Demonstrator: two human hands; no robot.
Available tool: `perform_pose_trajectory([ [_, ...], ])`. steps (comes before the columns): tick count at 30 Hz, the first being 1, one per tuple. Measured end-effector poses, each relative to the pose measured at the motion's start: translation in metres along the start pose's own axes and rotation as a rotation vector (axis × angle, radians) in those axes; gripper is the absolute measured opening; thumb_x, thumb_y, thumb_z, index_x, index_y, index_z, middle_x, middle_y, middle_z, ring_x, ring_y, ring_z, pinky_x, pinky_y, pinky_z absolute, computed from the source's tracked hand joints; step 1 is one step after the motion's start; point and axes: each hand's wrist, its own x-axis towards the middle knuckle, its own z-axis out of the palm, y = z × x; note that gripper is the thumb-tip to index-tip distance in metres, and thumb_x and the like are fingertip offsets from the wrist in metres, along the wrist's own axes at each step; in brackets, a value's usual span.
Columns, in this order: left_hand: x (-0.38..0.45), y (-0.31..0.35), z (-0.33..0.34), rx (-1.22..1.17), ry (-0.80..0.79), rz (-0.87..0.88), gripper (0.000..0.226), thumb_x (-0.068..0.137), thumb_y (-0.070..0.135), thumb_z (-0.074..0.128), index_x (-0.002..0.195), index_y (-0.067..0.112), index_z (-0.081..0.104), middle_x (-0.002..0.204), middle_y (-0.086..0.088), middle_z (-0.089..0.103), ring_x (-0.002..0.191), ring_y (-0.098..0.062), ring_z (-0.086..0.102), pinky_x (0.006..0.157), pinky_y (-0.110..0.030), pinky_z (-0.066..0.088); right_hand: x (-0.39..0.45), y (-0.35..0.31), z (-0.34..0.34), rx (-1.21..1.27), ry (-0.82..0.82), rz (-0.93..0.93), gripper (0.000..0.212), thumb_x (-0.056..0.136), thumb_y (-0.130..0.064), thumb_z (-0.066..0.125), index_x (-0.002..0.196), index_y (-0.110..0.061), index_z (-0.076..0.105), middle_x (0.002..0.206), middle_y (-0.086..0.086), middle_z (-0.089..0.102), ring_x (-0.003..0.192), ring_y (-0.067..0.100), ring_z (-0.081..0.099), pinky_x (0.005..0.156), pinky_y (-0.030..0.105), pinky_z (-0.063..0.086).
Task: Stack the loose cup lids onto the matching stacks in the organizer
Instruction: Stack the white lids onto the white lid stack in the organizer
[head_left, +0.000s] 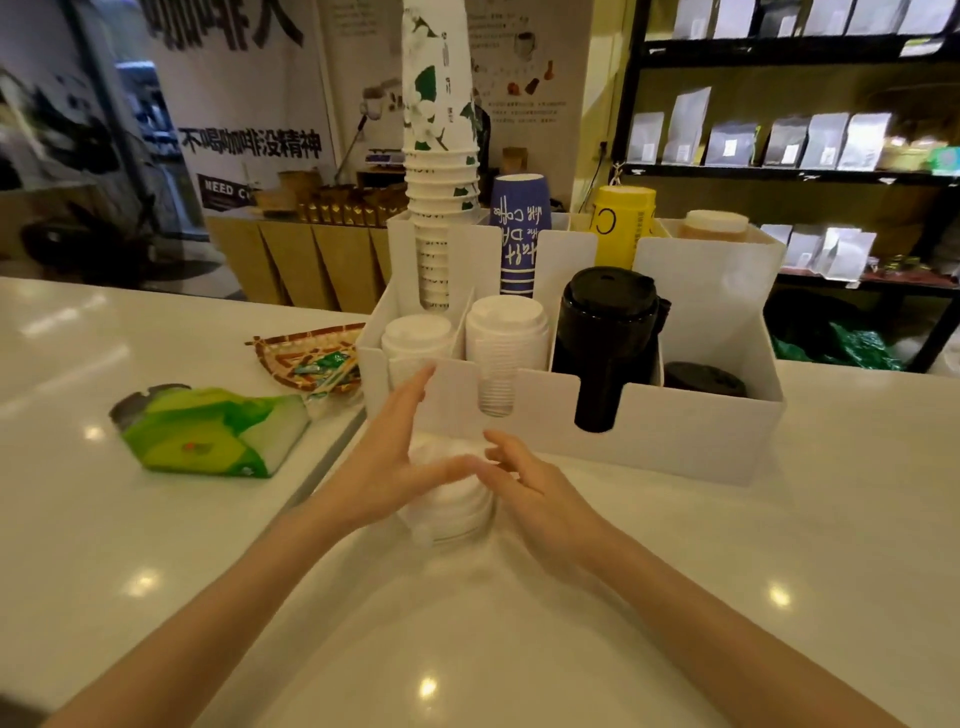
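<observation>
A small pile of loose white lids (457, 506) lies on the white counter just in front of the white organizer (675, 431). My left hand (395, 457) and my right hand (524, 483) hover on either side of the pile, fingers spread, thumbs nearly meeting over it. Whether they touch the lids I cannot tell. In the organizer's front row stand two stacks of white lids (415, 338) (506, 353), a tall stack of black lids (605, 338) and a low stack of black lids (704, 379).
Paper cup stacks fill the organizer's back row: a tall white-green stack (441, 171), a blue stack (519, 234) and a yellow stack (623, 223). A green tissue pack (208, 431) and a woven basket (306, 358) lie to the left. A seam in the counter (322, 462) runs beside my left wrist.
</observation>
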Motion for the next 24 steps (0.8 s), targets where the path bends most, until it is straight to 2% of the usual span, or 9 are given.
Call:
perform_pose_trajectory([
  [2, -0.017, -0.01, 0.005, 0.024, -0.08, -0.063, 0.121, 0.051, 0.058, 0.074, 0.138, 0.036, -0.007, 0.155, 0.011, -0.001, 0.14, -0.011, 0.01, 0.114, -0.034, 0.016, -0.001, 0.001, 0.004, 0.035, -0.008, 0.017, 0.048, 0.091, -0.036, 0.044, 0.137, -0.029, 0.031, 0.13, -0.004, 0.047, 0.111, 0.007, 0.046, 0.084, 0.015, 0.035],
  [4, -0.031, -0.019, 0.012, 0.067, -0.152, -0.089, 0.128, 0.05, 0.051, 0.079, 0.138, 0.033, -0.012, 0.154, 0.011, -0.006, 0.14, -0.008, 0.003, 0.111, -0.026, 0.011, -0.002, 0.001, 0.005, 0.042, -0.019, 0.025, 0.044, 0.091, -0.032, 0.045, 0.134, -0.028, 0.035, 0.113, -0.018, 0.05, 0.101, -0.003, 0.049, 0.076, 0.005, 0.037],
  [6, -0.039, -0.026, 0.018, 0.119, -0.166, -0.093, 0.125, 0.054, 0.047, 0.079, 0.14, 0.027, -0.009, 0.154, 0.007, 0.0, 0.139, -0.008, 0.006, 0.109, -0.022, 0.012, -0.002, 0.003, 0.005, 0.037, -0.028, 0.026, 0.039, 0.091, -0.029, 0.046, 0.129, -0.031, 0.039, 0.098, -0.031, 0.047, 0.09, -0.014, 0.048, 0.069, -0.003, 0.037],
  [8, -0.041, -0.031, 0.02, 0.13, -0.114, -0.102, 0.117, 0.056, 0.045, 0.079, 0.141, 0.023, 0.002, 0.152, 0.003, 0.012, 0.136, -0.01, 0.017, 0.107, -0.02, 0.018, -0.001, 0.004, 0.006, 0.042, -0.03, 0.028, 0.035, 0.09, -0.028, 0.047, 0.124, -0.035, 0.042, 0.095, -0.033, 0.046, 0.086, -0.02, 0.047, 0.067, -0.004, 0.037],
  [10, -0.041, -0.034, 0.02, 0.128, -0.062, -0.102, 0.108, 0.058, 0.042, 0.078, 0.14, 0.021, 0.011, 0.149, 0.001, 0.022, 0.133, -0.011, 0.025, 0.104, -0.019, 0.021, 0.002, 0.005, 0.008, 0.067, -0.015, 0.038, 0.032, 0.089, -0.026, 0.049, 0.12, -0.034, 0.045, 0.097, -0.03, 0.05, 0.089, -0.016, 0.05, 0.068, -0.002, 0.039],
  [14, -0.038, -0.033, 0.016, 0.108, -0.013, -0.099, 0.102, 0.056, 0.038, 0.079, 0.138, 0.023, 0.02, 0.144, 0.002, 0.033, 0.128, -0.013, 0.033, 0.101, -0.02, 0.025, 0.013, 0.009, 0.012, 0.127, 0.061, 0.055, 0.025, 0.086, -0.02, 0.053, 0.111, -0.022, 0.058, 0.11, -0.004, 0.064, 0.105, 0.014, 0.059, 0.087, 0.024, 0.048],
  [18, -0.023, -0.035, 0.0, -0.004, 0.064, -0.149, 0.097, 0.047, 0.037, 0.084, 0.13, 0.028, 0.033, 0.134, 0.003, 0.044, 0.116, -0.013, 0.046, 0.096, -0.029, 0.043, 0.025, -0.005, 0.008, 0.116, 0.084, 0.054, 0.026, 0.085, -0.02, 0.054, 0.111, -0.019, 0.059, 0.11, 0.001, 0.064, 0.098, 0.011, 0.06, 0.07, 0.016, 0.047],
  [21, -0.01, -0.032, -0.02, -0.024, 0.102, -0.071, 0.092, 0.045, 0.037, 0.085, 0.124, 0.03, 0.037, 0.13, 0.003, 0.044, 0.11, -0.011, 0.048, 0.089, -0.024, 0.044, 0.037, -0.024, 0.001, 0.069, 0.128, -0.044, 0.024, 0.085, -0.024, 0.055, 0.109, -0.022, 0.056, 0.108, -0.002, 0.062, 0.098, 0.009, 0.058, 0.077, 0.02, 0.047],
  [24, 0.009, -0.025, -0.044, -0.079, 0.148, -0.003, 0.084, 0.049, 0.034, 0.085, 0.118, 0.039, 0.037, 0.13, 0.003, 0.042, 0.114, -0.012, 0.046, 0.095, -0.027, 0.042, 0.053, -0.049, -0.005, 0.048, 0.171, -0.129, 0.024, 0.086, -0.024, 0.055, 0.109, -0.023, 0.053, 0.104, -0.005, 0.061, 0.097, 0.008, 0.057, 0.079, 0.021, 0.047],
])
